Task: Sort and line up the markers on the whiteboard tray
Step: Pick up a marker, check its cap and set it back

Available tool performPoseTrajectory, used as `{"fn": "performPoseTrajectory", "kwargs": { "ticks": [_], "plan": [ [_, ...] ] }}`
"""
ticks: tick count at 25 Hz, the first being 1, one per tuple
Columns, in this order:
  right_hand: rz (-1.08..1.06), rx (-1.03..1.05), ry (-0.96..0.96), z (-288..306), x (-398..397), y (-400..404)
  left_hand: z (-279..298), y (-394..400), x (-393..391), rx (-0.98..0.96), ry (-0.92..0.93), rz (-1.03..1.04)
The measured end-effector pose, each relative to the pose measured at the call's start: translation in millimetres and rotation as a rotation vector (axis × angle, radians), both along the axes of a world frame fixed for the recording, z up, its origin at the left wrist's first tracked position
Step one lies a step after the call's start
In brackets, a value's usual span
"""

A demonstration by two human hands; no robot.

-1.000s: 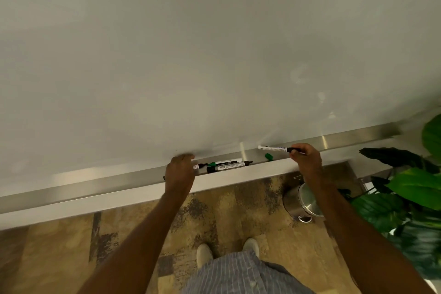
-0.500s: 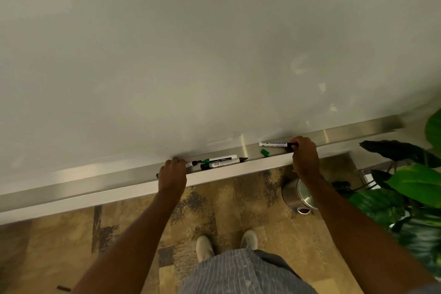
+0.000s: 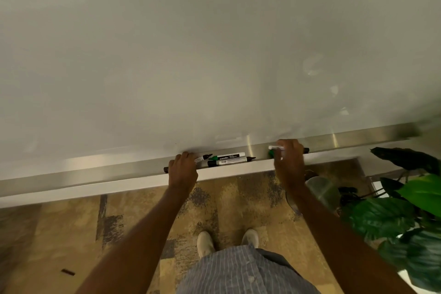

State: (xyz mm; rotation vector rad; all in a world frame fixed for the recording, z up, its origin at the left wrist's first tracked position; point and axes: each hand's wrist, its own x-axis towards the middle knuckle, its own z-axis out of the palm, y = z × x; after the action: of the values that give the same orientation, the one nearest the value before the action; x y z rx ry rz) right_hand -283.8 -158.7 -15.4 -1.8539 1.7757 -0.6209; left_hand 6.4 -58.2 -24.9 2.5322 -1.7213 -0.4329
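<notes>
A person stood at a whiteboard [image 3: 214,43] with both hands on its metal tray [image 3: 107,172], part-way through sorting the markers there. Two markers already lay side by side at the tray's middle: a green-capped marker [image 3: 228,156] on the far side against the board and a black-capped marker [image 3: 230,161] just near of it, roughly parallel but with ends not flush. The rest looked unfinished.

The left hand [image 3: 182,169] was curled over a third marker [image 3: 202,158], its fingers closed down on the barrel; a dark end poked out at the hand's left and a black tip at its right, close to the paired markers. Whether it lifted the marker or merely pressed it to the tray could not be told.

Well apart to the right, the right hand [image 3: 287,155] was closed around a white-barrelled marker [image 3: 275,147], whose white end showed to the left of the fingers and dark end to the right. A small green cap [image 3: 270,153] sat just beneath that hand, touching or nearly touching the fingers. Judging by the gap, this marker remained to be brought left to join the row, and the loose cap dealt with.
</notes>
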Motion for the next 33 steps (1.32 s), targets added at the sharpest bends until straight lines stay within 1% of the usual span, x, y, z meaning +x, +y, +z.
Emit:
{"fn": "performPoseTrajectory", "kwargs": {
  "ticks": [1, 3, 5, 7, 8, 10, 12, 14, 15, 16, 18, 19, 20, 24, 30, 31, 33],
  "plan": [
    [0.044, 0.017, -0.087, 0.8, 18.2, 13.4, 1.4, -0.1, -3.8, -0.019, 0.047, 0.016],
    [0.106, 0.125, -0.279, 1.1, 56.1, 37.0, 6.3, -1.7, -16.6, -0.118, 0.223, 0.095],
    [0.099, 0.342, -0.447, 3.9, 91.9, 52.9, 13.6, -3.3, -30.8, -0.206, 0.45, 0.193],
    [0.067, 0.529, -0.59, 7.3, 116.2, 60.2, 19.9, -1.9, -43.9, -0.248, 0.62, 0.227],
    [0.053, 0.566, -0.632, 8.0, 122.7, 60.8, 21.6, -0.4, -48.2, -0.26, 0.697, 0.241],
    [0.024, 0.563, -0.667, 7.6, 126.2, 59.7, 24.0, 4.2, -51.4, -0.253, 0.834, 0.269],
    [0.005, 0.546, -0.69, 6.2, 122.3, 58.5, 26.2, 6.8, -48.2, -0.23, 0.891, 0.253],
    [-0.017, 0.541, -0.686, 5.8, 120.8, 61.2, 28.2, 9.6, -35.3, -0.221, 0.819, 0.257],
    [-0.027, 0.535, -0.67, 5.7, 120.0, 63.1, 28.5, 11.6, -25.8, -0.215, 0.724, 0.27],
    [-0.03, 0.532, -0.659, 6.3, 119.1, 65.3, 28.1, 15.1, -14.4, -0.189, 0.575, 0.276],
    [-0.019, 0.53, -0.645, 8.5, 116.6, 70.7, 23.4, 26.4, 8.9, -0.115, 0.203, 0.207],
    [-0.011, 0.525, -0.639, 9.7, 115.9, 73.3, 18.6, 33.1, 19.5, -0.095, 0.087, 0.176],
    [-0.002, 0.516, -0.626, 10.4, 115.7, 75.7, 14.3, 39.7, 28.0, -0.083, 0.036, 0.172],
    [0.026, 0.499, -0.539, 11.2, 118.4, 84.2, -0.8, 54.9, 43.7, -0.027, 0.046, 0.158],
    [0.089, 0.423, -0.394, 11.7, 121.2, 90.7, -0.5, 44.5, 58.5, -0.047, 0.215, 0.187],
    [0.109, 0.432, -0.354, 11.8, 121.2, 90.0, 1.0, 40.8, 60.1, -0.056, 0.268, 0.187],
    [0.189, 0.402, -0.267, 14.6, 118.4, 89.1, 7.0, 33.6, 54.1, -0.112, 0.469, 0.19]
  ]
}}
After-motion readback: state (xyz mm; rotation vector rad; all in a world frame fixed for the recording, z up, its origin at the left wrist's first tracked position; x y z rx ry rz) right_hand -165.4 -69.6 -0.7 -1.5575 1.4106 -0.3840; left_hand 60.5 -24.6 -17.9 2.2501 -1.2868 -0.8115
